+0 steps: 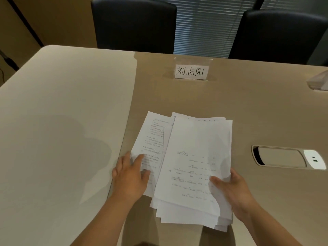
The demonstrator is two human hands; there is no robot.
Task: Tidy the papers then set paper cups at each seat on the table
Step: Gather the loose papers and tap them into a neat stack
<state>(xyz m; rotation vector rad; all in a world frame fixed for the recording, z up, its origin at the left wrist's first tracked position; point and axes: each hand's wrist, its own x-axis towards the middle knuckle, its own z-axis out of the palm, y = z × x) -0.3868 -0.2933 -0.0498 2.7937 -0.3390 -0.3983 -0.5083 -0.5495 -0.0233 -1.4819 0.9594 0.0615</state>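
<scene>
Dim, warm indoor light; soft shadow blob on table (71, 121) at 9 o'clock, glare on socket cover (314, 158) at 3. Edges bow, print blurry.

Two bare forearms, left hand (130, 176) and right hand (234, 190) ungloved, ringless.

Across the worktop (230, 103) from me stands a clear name card holder (191, 71) with a white card printed in black characters. Behind it, two black chairs (134, 25) are pushed in at the far edge, with grey window blinds (204, 27) showing between them. To my right, a cable hatch (287, 157) with a shiny panel is set into the surface. Another clear holder (319, 82) sits at the right edge, only partly in view.
</scene>
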